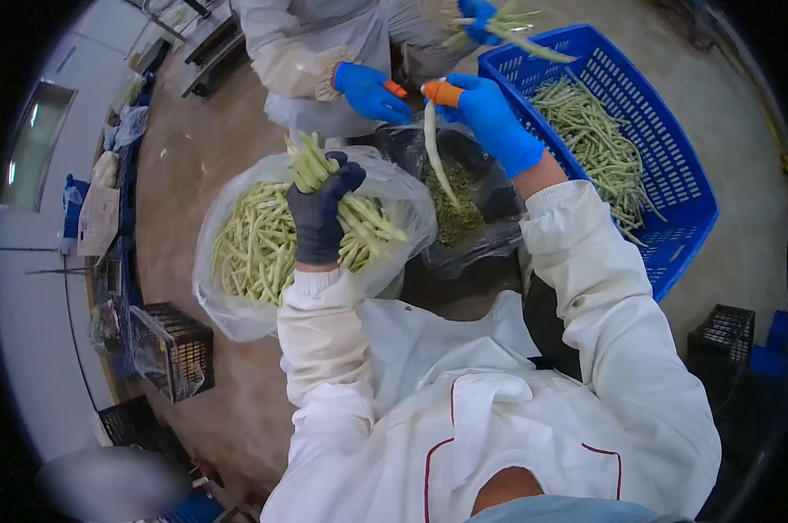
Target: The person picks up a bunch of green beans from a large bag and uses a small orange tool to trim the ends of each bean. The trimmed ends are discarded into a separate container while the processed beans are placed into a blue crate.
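My left hand (318, 209), in a dark glove, is closed around a bunch of long green beans (309, 164). It is above a clear plastic bag (209, 292) filled with pale green beans (254, 248). My right hand (492, 120), in a blue glove with an orange finger cover, pinches one long green bean (434, 155) near its upper end. That bean hangs down over a dark plastic bag (403, 148) holding small green trimmings (457, 205). Close to my right forearm stands a blue crate (683, 218) with many green beans (590, 131) inside.
Opposite me, a co-worker has one blue-gloved hand (372, 91) near the dark bag and the other (478, 19) holding several beans over the crate. Black crates (180, 349) stand on the floor at left, another (727, 336) at right. A wheeled cart (213, 57) is at upper left.
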